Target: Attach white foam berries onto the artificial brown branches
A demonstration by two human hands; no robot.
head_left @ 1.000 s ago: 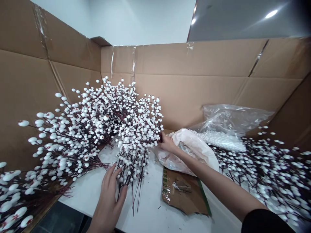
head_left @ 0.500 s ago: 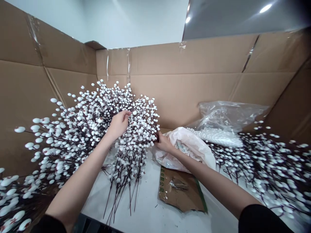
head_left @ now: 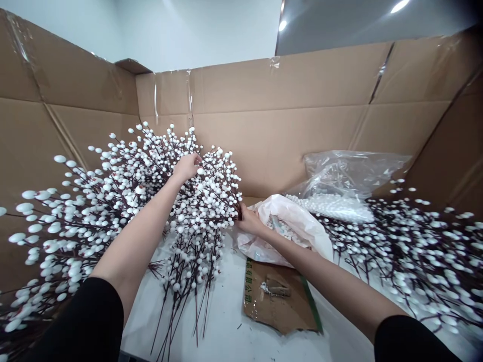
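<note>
Dark-stemmed artificial berry branches (head_left: 217, 193) with white berries form a dense bunch left of centre. At its right side my right hand (head_left: 249, 220) is closed round the dark stems. My left hand (head_left: 187, 167) reaches over the top of the bunch with curled fingers among the berries; what they pinch is hidden. A smaller group of berry branches (head_left: 194, 274) lies below the bunch, bare stems pointing towards me. More berry branches (head_left: 94, 211) are piled on the left.
An opened white plastic bag (head_left: 320, 236) holds small white pieces beside my right forearm. A torn cardboard piece (head_left: 279, 314) lies on the white table (head_left: 226, 332). Behind are a clear bag (head_left: 339, 206) of white beads and tall cardboard walls (head_left: 241, 130). More berry branches (head_left: 415, 246) fill the right.
My left hand has moved slightly farther away and up over the bunch. My right hand keeps its hold on the stems. The whole view has shifted a little.
</note>
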